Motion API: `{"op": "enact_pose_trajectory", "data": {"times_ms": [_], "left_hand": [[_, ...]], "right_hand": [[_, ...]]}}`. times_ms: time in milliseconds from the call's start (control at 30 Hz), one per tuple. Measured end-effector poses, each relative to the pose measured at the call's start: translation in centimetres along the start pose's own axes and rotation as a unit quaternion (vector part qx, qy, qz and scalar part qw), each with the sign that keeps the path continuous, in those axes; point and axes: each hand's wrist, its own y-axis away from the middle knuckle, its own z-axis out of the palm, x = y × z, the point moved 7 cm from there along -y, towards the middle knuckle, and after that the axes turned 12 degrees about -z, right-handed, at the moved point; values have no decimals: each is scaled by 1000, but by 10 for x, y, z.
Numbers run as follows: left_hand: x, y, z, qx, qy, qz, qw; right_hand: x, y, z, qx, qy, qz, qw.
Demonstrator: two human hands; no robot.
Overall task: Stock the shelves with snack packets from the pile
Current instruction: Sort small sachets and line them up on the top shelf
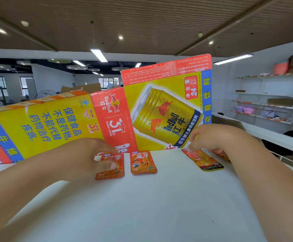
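Observation:
Small orange snack packets lie in a row on a white shelf top [142, 206]. My left hand [89, 159] lies over the leftmost packet [112, 170], thumb pressing its face. A second packet [143, 162] lies flat beside it, untouched. My right hand [212, 137] has its fingertips on the far end of a yellow-orange packet [208, 161]. Another orange packet [220, 153] peeks out under that hand.
A flattened yellow and red drink carton [159, 109] stands behind the packets as a back wall. White store shelves [268, 102] with a few items line the right wall. A white rail [273, 135] runs along the right.

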Motion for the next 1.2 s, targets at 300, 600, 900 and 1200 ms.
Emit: {"op": "enact_pose_trajectory", "data": {"times_ms": [300, 600, 900, 1200], "left_hand": [[49, 13, 38, -51, -100, 114, 987], [52, 19, 34, -54, -100, 111, 987], [57, 23, 31, -59, -117, 121, 984], [51, 16, 32, -43, -79, 174, 981]], "right_hand": [[-12, 1, 3, -6, 12, -29, 999], [-7, 0, 5, -11, -3, -21, 1000], [1, -4, 9, -14, -31, -6, 999], [1, -3, 7, -6, -35, -3, 999]]}}
